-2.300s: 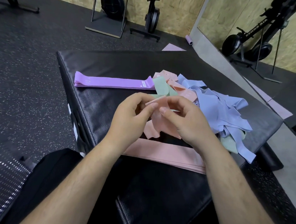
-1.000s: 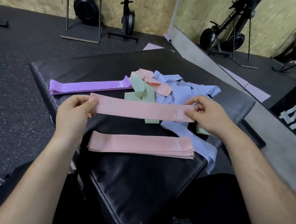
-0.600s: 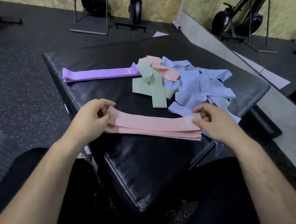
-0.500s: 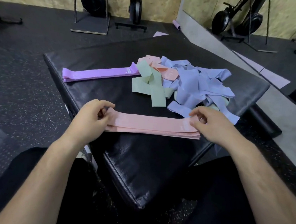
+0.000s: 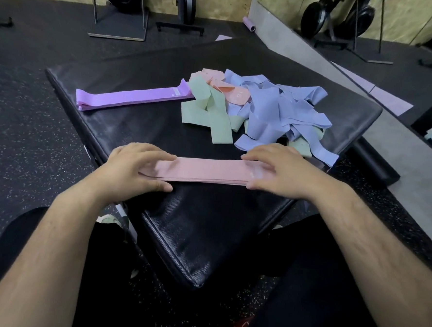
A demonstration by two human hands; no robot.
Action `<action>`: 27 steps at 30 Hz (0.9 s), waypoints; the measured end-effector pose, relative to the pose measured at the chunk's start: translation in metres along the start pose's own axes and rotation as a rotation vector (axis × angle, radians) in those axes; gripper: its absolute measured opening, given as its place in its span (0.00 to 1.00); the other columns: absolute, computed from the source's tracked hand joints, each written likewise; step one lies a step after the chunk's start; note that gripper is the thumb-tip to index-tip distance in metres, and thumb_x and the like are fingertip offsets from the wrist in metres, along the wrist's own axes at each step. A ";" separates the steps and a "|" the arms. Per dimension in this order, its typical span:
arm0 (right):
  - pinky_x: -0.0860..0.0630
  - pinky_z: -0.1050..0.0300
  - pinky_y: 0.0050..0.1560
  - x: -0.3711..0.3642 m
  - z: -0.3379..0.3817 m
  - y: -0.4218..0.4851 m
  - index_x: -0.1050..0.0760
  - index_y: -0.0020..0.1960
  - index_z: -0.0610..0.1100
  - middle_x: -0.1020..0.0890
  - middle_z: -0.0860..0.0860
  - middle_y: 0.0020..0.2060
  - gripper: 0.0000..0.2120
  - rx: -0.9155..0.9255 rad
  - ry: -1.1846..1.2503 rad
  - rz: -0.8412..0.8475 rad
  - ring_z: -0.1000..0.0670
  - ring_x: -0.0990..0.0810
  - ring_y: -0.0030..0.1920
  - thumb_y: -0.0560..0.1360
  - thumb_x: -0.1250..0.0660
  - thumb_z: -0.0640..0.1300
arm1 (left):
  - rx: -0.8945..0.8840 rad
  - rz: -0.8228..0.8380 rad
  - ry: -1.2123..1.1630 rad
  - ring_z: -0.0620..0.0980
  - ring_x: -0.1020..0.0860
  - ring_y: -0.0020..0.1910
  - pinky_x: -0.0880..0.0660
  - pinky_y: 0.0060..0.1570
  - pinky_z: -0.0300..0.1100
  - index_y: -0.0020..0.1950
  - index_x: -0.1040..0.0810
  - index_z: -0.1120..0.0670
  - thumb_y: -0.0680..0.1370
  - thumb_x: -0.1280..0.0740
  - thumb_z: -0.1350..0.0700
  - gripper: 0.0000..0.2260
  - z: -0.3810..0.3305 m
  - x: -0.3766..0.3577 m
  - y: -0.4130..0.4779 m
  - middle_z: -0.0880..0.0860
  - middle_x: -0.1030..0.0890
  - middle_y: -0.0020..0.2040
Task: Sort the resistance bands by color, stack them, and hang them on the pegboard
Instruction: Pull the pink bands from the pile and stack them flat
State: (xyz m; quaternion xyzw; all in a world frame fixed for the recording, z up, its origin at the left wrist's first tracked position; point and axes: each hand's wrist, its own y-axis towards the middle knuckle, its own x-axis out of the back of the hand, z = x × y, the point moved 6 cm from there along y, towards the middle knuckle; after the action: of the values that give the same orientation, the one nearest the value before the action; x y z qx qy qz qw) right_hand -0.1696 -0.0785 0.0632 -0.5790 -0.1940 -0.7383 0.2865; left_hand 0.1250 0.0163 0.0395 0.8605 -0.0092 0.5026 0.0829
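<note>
A flat stack of pink bands (image 5: 209, 170) lies across the near part of the black padded box (image 5: 195, 233). My left hand (image 5: 136, 168) rests on the stack's left end, fingers flat on top and thumb along its near edge. My right hand (image 5: 277, 171) presses the right end the same way. Farther back sits a loose pile: green bands (image 5: 208, 109), blue bands (image 5: 276, 109) and a few pink bands (image 5: 229, 89). A purple band (image 5: 133, 99) lies flat at the back left. No pegboard is in view.
The box stands on dark speckled rubber floor (image 5: 27, 131). Weight stands (image 5: 118, 10) and a small purple roller (image 5: 248, 23) line the far wall. A grey concrete strip (image 5: 411, 175) runs along the right. My legs are under the box's near corner.
The pink band that I held stretched in the air came down onto the pink stack. Both hands have gone from pinching its ends to lying flat over the stack's ends.
</note>
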 end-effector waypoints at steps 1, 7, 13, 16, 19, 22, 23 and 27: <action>0.43 0.48 0.76 -0.002 0.002 0.002 0.29 0.72 0.59 0.27 0.63 0.69 0.33 0.005 -0.017 0.035 0.57 0.34 0.73 0.69 0.28 0.65 | -0.001 0.005 -0.013 0.42 0.33 0.67 0.44 0.68 0.46 0.64 0.23 0.33 0.62 0.34 0.24 0.33 0.002 -0.001 0.001 0.36 0.26 0.62; 0.42 0.52 0.72 -0.003 0.002 0.008 0.29 0.71 0.59 0.25 0.61 0.68 0.31 -0.012 -0.052 0.061 0.56 0.31 0.70 0.70 0.25 0.60 | -0.022 -0.032 -0.054 0.45 0.30 0.64 0.41 0.64 0.45 0.62 0.20 0.35 0.70 0.23 0.42 0.21 -0.003 0.001 0.006 0.39 0.23 0.60; 0.40 0.52 0.71 -0.008 -0.001 0.006 0.28 0.69 0.59 0.24 0.59 0.65 0.27 -0.001 -0.020 0.036 0.55 0.30 0.69 0.72 0.25 0.58 | -0.037 -0.020 0.110 0.46 0.32 0.67 0.48 0.72 0.46 0.65 0.23 0.35 0.67 0.38 0.28 0.29 -0.007 -0.005 0.009 0.38 0.25 0.60; 0.40 0.50 0.71 -0.009 0.004 0.005 0.28 0.70 0.59 0.25 0.61 0.67 0.27 0.019 0.006 0.024 0.57 0.32 0.70 0.73 0.26 0.58 | -0.122 -0.070 0.154 0.46 0.31 0.71 0.51 0.77 0.51 0.70 0.24 0.40 0.72 0.39 0.31 0.29 -0.035 -0.022 0.011 0.44 0.25 0.66; 0.38 0.50 0.71 -0.012 0.008 0.005 0.28 0.71 0.58 0.25 0.61 0.67 0.26 0.054 0.012 0.011 0.57 0.30 0.69 0.75 0.27 0.56 | -0.188 -0.089 0.220 0.50 0.29 0.70 0.48 0.77 0.52 0.71 0.24 0.44 0.77 0.36 0.37 0.24 -0.065 -0.042 0.015 0.48 0.25 0.70; 0.37 0.53 0.70 -0.013 0.009 0.005 0.27 0.71 0.57 0.23 0.60 0.66 0.25 0.060 0.005 0.001 0.56 0.29 0.68 0.75 0.27 0.54 | -0.201 -0.103 0.276 0.54 0.26 0.67 0.44 0.74 0.52 0.66 0.21 0.47 0.77 0.30 0.44 0.19 -0.076 -0.052 0.017 0.51 0.23 0.67; 0.37 0.54 0.69 -0.013 0.009 0.006 0.27 0.71 0.57 0.23 0.60 0.66 0.25 0.060 0.000 -0.004 0.56 0.29 0.68 0.75 0.27 0.54 | -0.195 -0.118 0.297 0.55 0.25 0.66 0.42 0.73 0.53 0.64 0.20 0.48 0.77 0.30 0.44 0.17 -0.076 -0.053 0.017 0.51 0.22 0.66; 0.39 0.54 0.70 -0.013 0.008 0.006 0.28 0.71 0.58 0.24 0.61 0.66 0.25 0.040 -0.025 -0.014 0.56 0.30 0.69 0.75 0.27 0.55 | -0.164 -0.203 0.421 0.59 0.25 0.67 0.47 0.76 0.55 0.56 0.17 0.51 0.75 0.32 0.44 0.16 -0.080 -0.047 0.017 0.54 0.19 0.62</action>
State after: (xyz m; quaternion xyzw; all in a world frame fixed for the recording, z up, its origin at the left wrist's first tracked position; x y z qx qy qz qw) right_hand -0.1575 -0.0748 0.0522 -0.5809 -0.2163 -0.7290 0.2903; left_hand 0.0316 0.0089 0.0396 0.7236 0.0541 0.6576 0.2025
